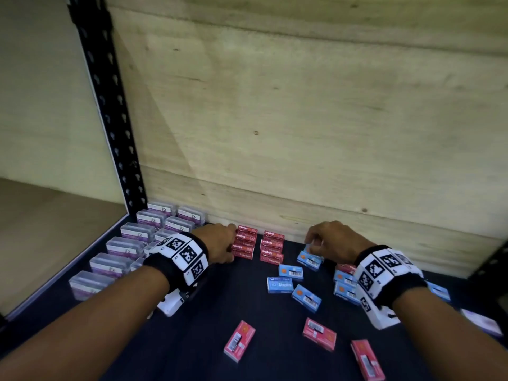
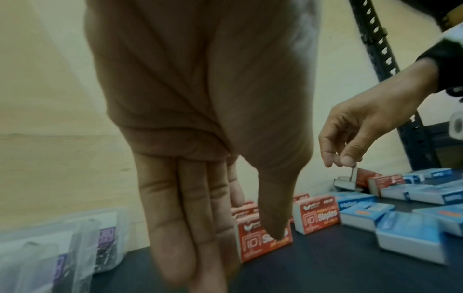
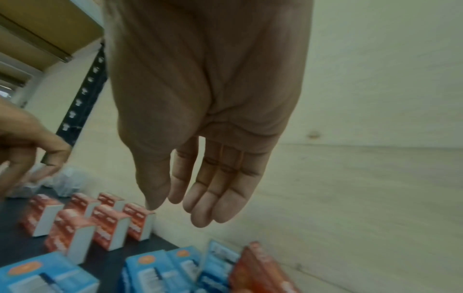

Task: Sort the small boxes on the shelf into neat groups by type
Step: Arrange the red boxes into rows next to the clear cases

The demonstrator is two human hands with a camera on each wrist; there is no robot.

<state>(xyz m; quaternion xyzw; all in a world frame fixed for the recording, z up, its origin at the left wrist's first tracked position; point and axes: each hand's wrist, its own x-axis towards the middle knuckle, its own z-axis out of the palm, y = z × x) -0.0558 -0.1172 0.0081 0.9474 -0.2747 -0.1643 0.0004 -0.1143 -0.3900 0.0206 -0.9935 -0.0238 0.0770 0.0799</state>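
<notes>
Red staple boxes stand in two short columns (image 1: pixel 246 244) (image 1: pixel 272 247) against the wooden back. My left hand (image 1: pixel 228 243) lies against the left column, fingers straight; in the left wrist view its thumb tip touches the front red box (image 2: pixel 253 243). Blue boxes (image 1: pixel 291 272) lie scattered at middle right. My right hand (image 1: pixel 313 243) hovers over the farthest blue box (image 1: pixel 310 259); the right wrist view shows its fingers (image 3: pixel 213 198) relaxed and holding nothing. Three loose red boxes (image 1: pixel 239 340) (image 1: pixel 319 334) (image 1: pixel 367 360) lie flat near the front.
Clear plastic boxes with purple labels (image 1: pixel 129 248) fill two rows at the left, beside the black perforated post (image 1: pixel 110 105). A red box (image 1: pixel 346 268) sits among the blue ones under my right wrist. A pale box (image 1: pixel 481 323) lies at the right edge of the dark shelf (image 1: pixel 214 325).
</notes>
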